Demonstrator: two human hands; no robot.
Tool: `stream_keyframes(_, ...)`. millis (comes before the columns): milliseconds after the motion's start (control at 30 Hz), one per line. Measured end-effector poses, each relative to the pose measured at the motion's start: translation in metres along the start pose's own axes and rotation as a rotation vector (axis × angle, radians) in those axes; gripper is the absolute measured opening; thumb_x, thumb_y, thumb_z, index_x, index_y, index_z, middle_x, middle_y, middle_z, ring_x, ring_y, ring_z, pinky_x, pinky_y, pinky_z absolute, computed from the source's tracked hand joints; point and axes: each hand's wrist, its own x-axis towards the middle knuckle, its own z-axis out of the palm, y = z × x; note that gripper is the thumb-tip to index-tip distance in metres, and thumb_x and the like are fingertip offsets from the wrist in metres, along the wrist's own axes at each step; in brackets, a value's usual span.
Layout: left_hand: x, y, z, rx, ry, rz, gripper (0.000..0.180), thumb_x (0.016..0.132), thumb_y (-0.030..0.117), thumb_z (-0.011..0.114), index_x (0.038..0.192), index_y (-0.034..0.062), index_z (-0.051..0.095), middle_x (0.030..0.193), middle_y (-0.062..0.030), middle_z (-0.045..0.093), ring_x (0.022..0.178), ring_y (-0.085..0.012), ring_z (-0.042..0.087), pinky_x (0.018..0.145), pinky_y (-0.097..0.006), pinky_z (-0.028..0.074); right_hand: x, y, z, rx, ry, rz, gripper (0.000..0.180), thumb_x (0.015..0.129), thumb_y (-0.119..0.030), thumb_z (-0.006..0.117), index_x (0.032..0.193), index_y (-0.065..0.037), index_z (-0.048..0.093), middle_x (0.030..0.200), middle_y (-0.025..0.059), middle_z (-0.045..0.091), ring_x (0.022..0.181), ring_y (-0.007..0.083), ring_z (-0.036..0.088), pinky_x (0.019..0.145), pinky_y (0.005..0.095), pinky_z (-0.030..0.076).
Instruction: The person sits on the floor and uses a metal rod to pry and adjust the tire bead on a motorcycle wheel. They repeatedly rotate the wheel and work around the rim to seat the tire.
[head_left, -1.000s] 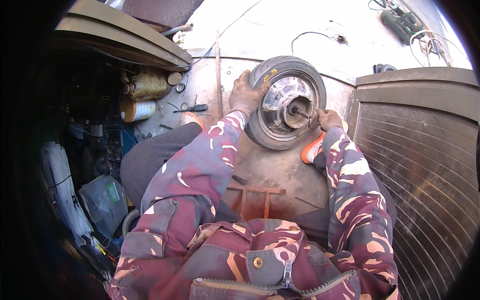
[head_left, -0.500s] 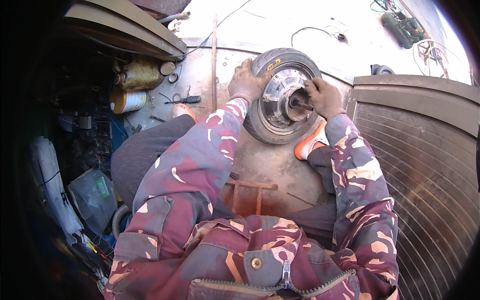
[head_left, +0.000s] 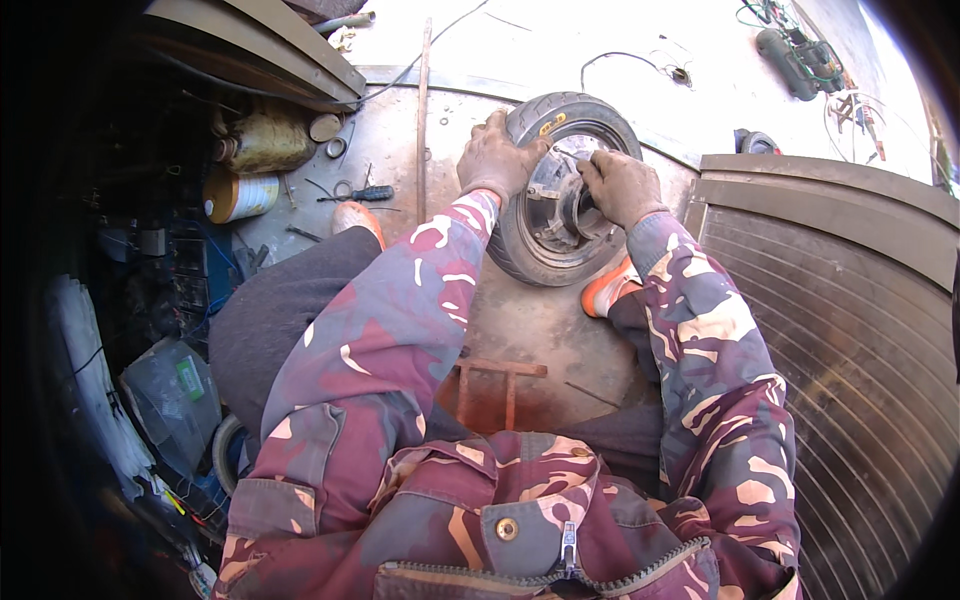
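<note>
A scooter-type wheel [head_left: 521, 240] with a black tyre and a grey metal hub [head_left: 548, 188] stands tilted on the floor between my feet. Curled over its upper left side, my left hand [head_left: 497, 160] grips the tyre, with the thumb reaching toward the rim. My right hand [head_left: 622, 188] is at the hub's upper right, fingers bent and pinched together against the hub face. Whatever it may hold is too small or hidden to make out. The axle end is covered by this hand. Both hands look dark and dusty.
To the left lie a screwdriver [head_left: 372, 193], metal rings, a yellow tin [head_left: 243, 195] and a grimy bottle [head_left: 268, 140]. A long rod [head_left: 423, 120] lies beyond my left foot. Ribbed metal panel [head_left: 830, 290] stands close at right. A reddish metal frame [head_left: 505, 370] is below the wheel.
My right hand has moved left, from the wheel's right edge onto the hub, and now covers the axle end. My left hand keeps its hold on the tyre.
</note>
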Motion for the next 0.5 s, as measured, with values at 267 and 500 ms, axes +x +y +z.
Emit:
stream_keyframes(267, 0.001, 0.001, -0.001, -0.011, -0.016, -0.010, 0.098, 0.089, 0.067, 0.077, 0.162, 0.0074, 0.048, 0.148, -0.0217, 0.060, 0.138, -0.0347, 0.062, 0.115, -0.043, 0.052, 0.006, 0.001, 0.003, -0.004, 0.037, -0.031, 0.042, 0.107, -0.046, 0.058, 0.106, -0.010, 0.080, 0.106, 0.0175, 0.080, 0.102, 0.0374, 0.077, 0.094, 0.0492, 0.059)
stream_keyframes(500, 0.002, -0.001, 0.003, -0.007, 0.011, 0.001, 0.098, 0.089, 0.067, 0.077, 0.161, 0.0079, 0.049, 0.148, -0.0214, 0.060, 0.138, -0.0343, 0.062, 0.115, -0.042, 0.052, 0.016, 0.005, -0.006, -0.256, 0.109, -0.280, 0.033, 0.104, -0.041, 0.065, 0.097, -0.013, 0.082, 0.099, 0.0123, 0.081, 0.092, 0.0317, 0.080, 0.087, 0.0467, 0.060)
